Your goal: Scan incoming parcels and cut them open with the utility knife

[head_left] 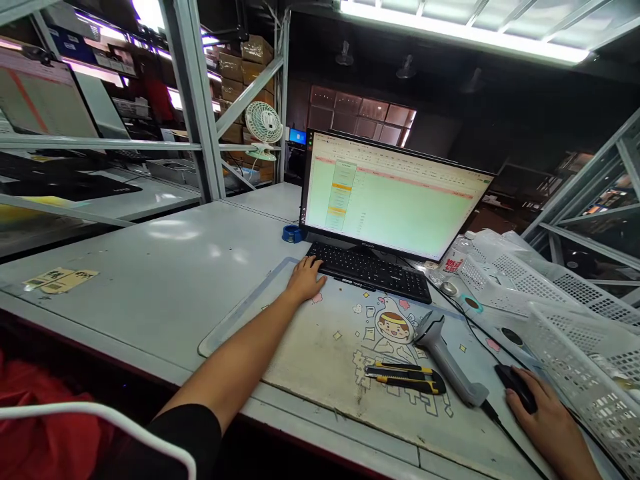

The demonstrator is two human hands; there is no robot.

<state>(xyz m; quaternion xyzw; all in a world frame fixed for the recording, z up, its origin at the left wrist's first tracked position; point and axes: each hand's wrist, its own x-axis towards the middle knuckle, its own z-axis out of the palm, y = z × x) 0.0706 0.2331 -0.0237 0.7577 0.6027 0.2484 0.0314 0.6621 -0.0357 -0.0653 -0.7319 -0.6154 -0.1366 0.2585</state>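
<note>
My left hand (306, 279) lies with its fingers stretched over the left end of a black keyboard (370, 270). At the lower right, my right hand (543, 413) is wrapped round a black computer mouse (517, 387). Between the hands, a grey barcode scanner (450, 363) with a black cable and a yellow-and-black utility knife (406, 377) lie on a printed desk mat (310, 340). Behind the keyboard stands a monitor (395, 200) with a spreadsheet on its screen, one column highlighted.
White perforated baskets (575, 333) crowd the right side, beside a clear bottle (454, 257). A roll of blue tape (292, 233) sits left of the monitor. A small fan (264, 123) is clipped to the metal frame (193, 100). Labels (61, 280) are stuck on the white table (150, 287).
</note>
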